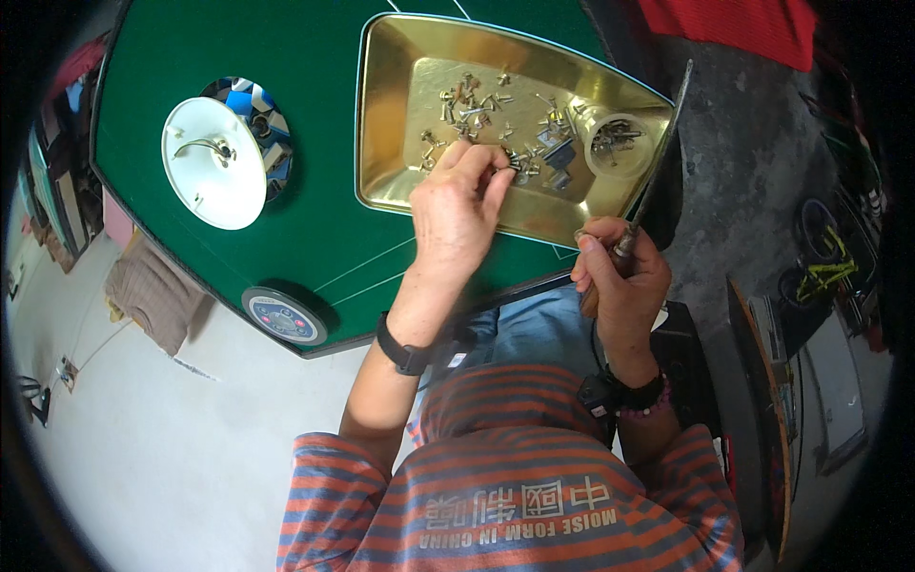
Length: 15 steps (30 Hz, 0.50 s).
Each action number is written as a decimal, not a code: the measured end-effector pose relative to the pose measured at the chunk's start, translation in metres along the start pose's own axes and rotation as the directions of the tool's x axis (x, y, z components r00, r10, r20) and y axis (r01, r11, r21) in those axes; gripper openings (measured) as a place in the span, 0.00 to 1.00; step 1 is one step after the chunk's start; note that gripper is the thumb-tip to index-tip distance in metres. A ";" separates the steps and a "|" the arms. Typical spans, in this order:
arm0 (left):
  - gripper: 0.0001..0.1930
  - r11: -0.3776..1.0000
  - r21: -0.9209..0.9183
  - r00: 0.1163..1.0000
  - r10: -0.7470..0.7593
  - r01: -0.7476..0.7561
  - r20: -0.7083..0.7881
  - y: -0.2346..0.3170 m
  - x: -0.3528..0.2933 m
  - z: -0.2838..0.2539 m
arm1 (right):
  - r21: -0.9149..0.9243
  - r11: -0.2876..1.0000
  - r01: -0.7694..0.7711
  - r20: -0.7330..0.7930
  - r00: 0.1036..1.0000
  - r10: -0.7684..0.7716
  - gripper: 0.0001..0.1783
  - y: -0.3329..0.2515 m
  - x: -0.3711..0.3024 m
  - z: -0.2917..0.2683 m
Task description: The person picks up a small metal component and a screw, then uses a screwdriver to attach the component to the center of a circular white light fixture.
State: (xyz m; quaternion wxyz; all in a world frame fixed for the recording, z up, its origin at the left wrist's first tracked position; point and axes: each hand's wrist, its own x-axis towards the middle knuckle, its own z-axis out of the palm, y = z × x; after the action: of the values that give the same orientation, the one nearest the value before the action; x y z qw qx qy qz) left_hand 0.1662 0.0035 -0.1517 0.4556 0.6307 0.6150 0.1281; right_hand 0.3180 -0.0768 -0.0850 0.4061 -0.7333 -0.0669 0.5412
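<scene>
Down in a gold-coloured tray (pixel 391 124), my left hand (pixel 453 205) has its fingers pinched together among loose screws (pixel 467 100). What lies between those fingertips, if anything, is hidden. By the tray's near right corner, my right hand (pixel 624 286) is closed around a long screwdriver (pixel 660 153), its thin shaft slanting up past the tray's right side. The thumb and forefinger of that hand also meet at a small bit too tiny to name. A translucent cup (pixel 591 164) with several screws inside lies tilted at the tray's right end.
On the green table (pixel 334 238), a white dome-shaped part (pixel 214 191) with a wire inside rests against a blue, white and black patterned object (pixel 272 133). A round control panel (pixel 283 316) with buttons sits at the near left edge. Red cloth (pixel 743 29) shows at the far right.
</scene>
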 end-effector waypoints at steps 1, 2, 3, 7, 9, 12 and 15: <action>0.07 0.998 0.033 0.998 0.055 -0.054 -0.014 0.004 0.003 0.004 | 0.009 1.000 -0.015 0.004 1.000 0.015 0.06 -0.001 0.000 0.000; 0.07 0.993 0.075 0.995 0.093 -0.092 -0.018 0.008 0.005 0.008 | 0.018 0.999 -0.030 0.009 1.000 0.030 0.06 -0.002 0.000 0.000; 0.08 0.985 0.116 0.991 0.133 -0.130 -0.016 0.011 0.007 0.013 | 0.018 0.999 -0.031 0.006 1.000 0.031 0.06 -0.002 0.000 -0.001; 0.08 0.960 0.241 0.989 0.146 -0.142 0.001 0.012 0.012 0.027 | -0.002 0.999 -0.039 0.001 0.999 0.039 0.06 -0.003 0.001 -0.002; 0.08 0.962 0.241 0.991 0.134 -0.129 -0.004 0.013 0.012 0.028 | 0.001 0.999 -0.032 0.002 0.999 0.032 0.06 -0.003 0.001 -0.002; 0.08 0.959 0.256 0.991 0.131 -0.124 -0.010 0.014 0.012 0.029 | -0.002 1.000 -0.022 -0.005 1.000 0.022 0.06 -0.002 0.002 -0.003; 0.07 0.958 0.252 0.990 0.144 -0.139 -0.001 0.014 0.013 0.028 | -0.021 0.999 -0.027 0.007 1.000 0.027 0.06 -0.002 0.002 -0.004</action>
State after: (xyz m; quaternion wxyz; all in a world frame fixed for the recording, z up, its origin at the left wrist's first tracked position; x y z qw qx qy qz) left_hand 0.1983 0.0052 -0.1625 0.3558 0.7242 0.5842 0.0876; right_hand 0.3229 -0.0762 -0.0849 0.3908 -0.7362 -0.0641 0.5488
